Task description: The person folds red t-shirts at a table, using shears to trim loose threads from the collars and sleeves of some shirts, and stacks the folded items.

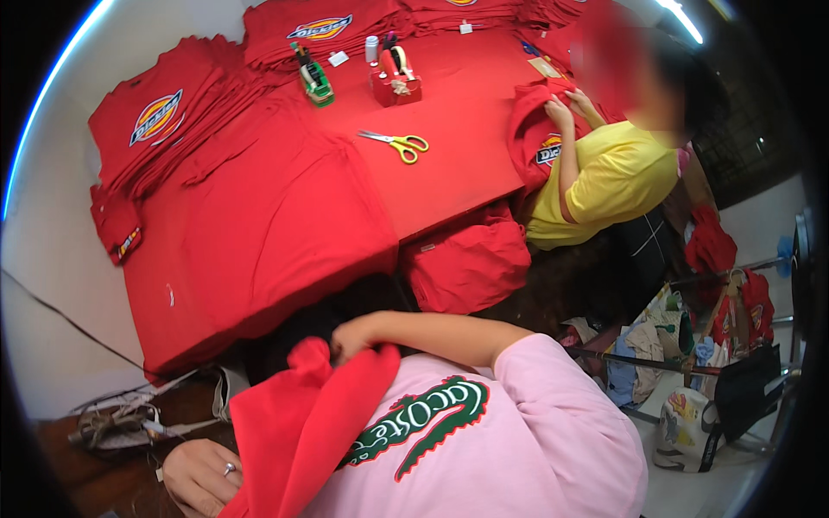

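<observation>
A red T-shirt (298,432) hangs bunched in front of my pink shirt, between my two hands. My right hand (352,335) grips its upper part, the fingers curled into the cloth and partly hidden by it. Lower down at the left, my left hand (203,476), with a ring on one finger, is closed at the garment's edge; its fingertips are behind the fabric. Beyond my hands, another red T-shirt (276,207) lies spread over the near left of the red-covered table (453,112).
Yellow-handled scissors (406,147) lie mid-table, near green (318,86) and red (397,86) tape dispensers. Stacks of red shirts (173,104) line the far side. At right, a co-worker in yellow (617,181) handles a red shirt. More red cloth (466,259) sits below the table edge.
</observation>
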The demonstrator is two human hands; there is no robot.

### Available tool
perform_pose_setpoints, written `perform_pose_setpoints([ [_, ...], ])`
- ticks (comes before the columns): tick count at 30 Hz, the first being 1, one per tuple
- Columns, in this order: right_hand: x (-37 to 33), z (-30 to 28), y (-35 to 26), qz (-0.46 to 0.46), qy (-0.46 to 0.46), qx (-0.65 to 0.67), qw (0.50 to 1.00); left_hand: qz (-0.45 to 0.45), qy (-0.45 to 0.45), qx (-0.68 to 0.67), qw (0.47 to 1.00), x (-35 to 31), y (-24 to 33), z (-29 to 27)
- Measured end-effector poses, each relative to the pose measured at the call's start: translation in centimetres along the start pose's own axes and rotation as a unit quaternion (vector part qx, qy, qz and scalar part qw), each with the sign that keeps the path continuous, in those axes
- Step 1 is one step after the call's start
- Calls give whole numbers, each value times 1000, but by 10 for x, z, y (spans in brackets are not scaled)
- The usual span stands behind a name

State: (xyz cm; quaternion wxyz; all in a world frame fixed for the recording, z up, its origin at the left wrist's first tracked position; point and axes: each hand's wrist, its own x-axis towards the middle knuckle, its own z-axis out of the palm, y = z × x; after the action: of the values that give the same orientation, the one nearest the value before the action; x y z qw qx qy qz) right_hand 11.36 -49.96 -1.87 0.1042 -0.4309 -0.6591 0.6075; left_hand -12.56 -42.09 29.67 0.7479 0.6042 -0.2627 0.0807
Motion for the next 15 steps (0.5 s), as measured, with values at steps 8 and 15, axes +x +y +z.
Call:
perform_pose_setpoints([
  [8,-194,-50,56,-52,600,374,705,-405,398,621,541,-61,-4,-4],
  [15,-265,-21,49,115,464,438,761,-535,347,403,657,-114,-73,-9],
])
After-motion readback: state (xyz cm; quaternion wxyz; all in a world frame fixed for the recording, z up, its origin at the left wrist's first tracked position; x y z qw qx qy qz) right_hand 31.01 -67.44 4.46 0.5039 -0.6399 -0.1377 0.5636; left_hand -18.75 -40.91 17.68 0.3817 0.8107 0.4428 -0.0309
